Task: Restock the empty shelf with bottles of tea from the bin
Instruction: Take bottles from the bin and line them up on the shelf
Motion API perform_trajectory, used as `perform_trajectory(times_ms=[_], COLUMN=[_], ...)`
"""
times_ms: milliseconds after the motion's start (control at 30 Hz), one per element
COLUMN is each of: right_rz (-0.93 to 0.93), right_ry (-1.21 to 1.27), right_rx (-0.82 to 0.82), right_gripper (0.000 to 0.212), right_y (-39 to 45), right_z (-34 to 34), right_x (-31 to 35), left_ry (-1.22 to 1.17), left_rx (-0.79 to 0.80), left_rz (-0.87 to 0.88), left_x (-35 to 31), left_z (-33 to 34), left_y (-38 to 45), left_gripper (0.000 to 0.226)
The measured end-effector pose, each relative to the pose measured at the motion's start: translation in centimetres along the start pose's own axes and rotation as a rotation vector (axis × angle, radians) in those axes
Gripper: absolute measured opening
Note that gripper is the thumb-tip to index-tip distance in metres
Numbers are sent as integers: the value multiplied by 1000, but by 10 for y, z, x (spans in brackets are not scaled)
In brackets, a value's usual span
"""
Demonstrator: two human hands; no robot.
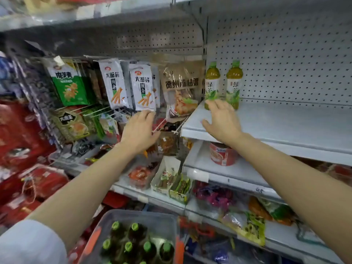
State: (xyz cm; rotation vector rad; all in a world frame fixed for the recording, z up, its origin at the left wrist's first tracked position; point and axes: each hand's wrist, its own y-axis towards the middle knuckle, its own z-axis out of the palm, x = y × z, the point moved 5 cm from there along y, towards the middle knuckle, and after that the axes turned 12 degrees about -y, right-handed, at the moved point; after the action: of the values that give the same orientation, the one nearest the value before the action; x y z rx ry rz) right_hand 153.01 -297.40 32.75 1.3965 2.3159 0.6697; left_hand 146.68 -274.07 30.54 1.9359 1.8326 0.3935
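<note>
Nearest the camera, at about 6 o'clock, sits a clear plastic bin (133,221) with orange latches, holding dark tea bottles whose green caps (135,226) face upward. A white sleeve (28,242) covers the left upper arm at 8 o'clock, and both bare forearms reach up and away toward the shelving.

Left hand (138,130), near the centre, has its fingers relaxed and slightly spread; the fingertips lie at the lower edge of a white hanging snack packet (142,88), though whether they actually touch it is unclear. It holds nothing. Right hand (222,121), just toward 2 o'clock of the centre, hovers over the front left corner of the pale shelf (285,122), fingers loosely open and empty, its fingertips just in front of the base of the left bottle (212,84).

Two green tea bottles stand upright at 1 o'clock on that shelf, side by side near its left end, close to the perforated back panel (295,60); the right bottle (233,83) stands just beside the first one.

Below that shelf, a red cup of noodles (222,155) sits on the next shelf down. Toward 10 o'clock, more snack packets, among them a green packet (68,84), hang from pegs, and red boxes (21,128) fill the 9 o'clock edge.
</note>
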Motion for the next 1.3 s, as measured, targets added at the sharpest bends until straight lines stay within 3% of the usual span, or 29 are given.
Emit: perform_trajectory(times_ms=[267, 467, 567, 800, 1067, 1200, 1300], right_rz=[-182, -317, -364, -423, -509, -575, -603], right_ry=[103, 149, 163, 87, 37, -109, -136], right_rx=[31, 162, 285, 768, 927, 992, 1035], right_gripper=[56, 52, 53, 60, 71, 58, 56], right_y=[-59, -123, -166, -269, -305, -308, -307], right_z=[26, 107, 166, 289, 370, 398, 414], right_x=[66, 121, 143, 164, 197, 209, 217], left_ry=[21, -5, -35, -110, -211, -256, -329], left_rx=[106, 249, 345, 550, 683, 885, 1065], left_rz=[-187, -355, -446, -655, -554, -369, -418], left_x=[15, 45, 62, 85, 114, 115, 105], left_z=[13, 72, 115, 199, 274, 323, 356], left_y=[-115, -197, -242, -336, -356, -345, -344], left_gripper=[63, 64, 67, 60, 54, 55, 70])
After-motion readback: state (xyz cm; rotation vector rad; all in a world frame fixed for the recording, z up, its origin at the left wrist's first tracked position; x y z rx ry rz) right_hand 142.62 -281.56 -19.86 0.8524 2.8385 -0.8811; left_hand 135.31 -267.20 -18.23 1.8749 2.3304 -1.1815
